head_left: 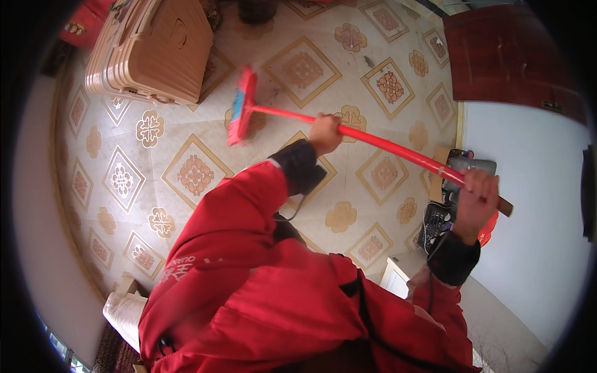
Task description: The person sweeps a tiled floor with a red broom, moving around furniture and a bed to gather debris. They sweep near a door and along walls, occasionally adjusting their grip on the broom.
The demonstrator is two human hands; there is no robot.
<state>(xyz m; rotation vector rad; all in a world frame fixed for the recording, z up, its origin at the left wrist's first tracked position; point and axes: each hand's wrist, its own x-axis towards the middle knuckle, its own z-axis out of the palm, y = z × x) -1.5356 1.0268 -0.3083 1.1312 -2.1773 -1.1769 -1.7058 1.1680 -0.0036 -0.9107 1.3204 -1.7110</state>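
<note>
A red broom slants across the view, its handle rising to the right and its head with blue and red bristles down at the patterned floor. My left hand is closed round the middle of the handle. Close to the handle's brown end, my right hand grips the pole with fingers wrapped over it. Both arms are in red sleeves with dark cuffs. Small dark bits of dirt lie on the tiles just right of the broom head.
A beige suitcase stands to the left of the broom head. Dark red wooden furniture is at the far right, beside a pale wall. Black items and a keyboard-like object lie near my right hand. A dark round container stands at the far edge.
</note>
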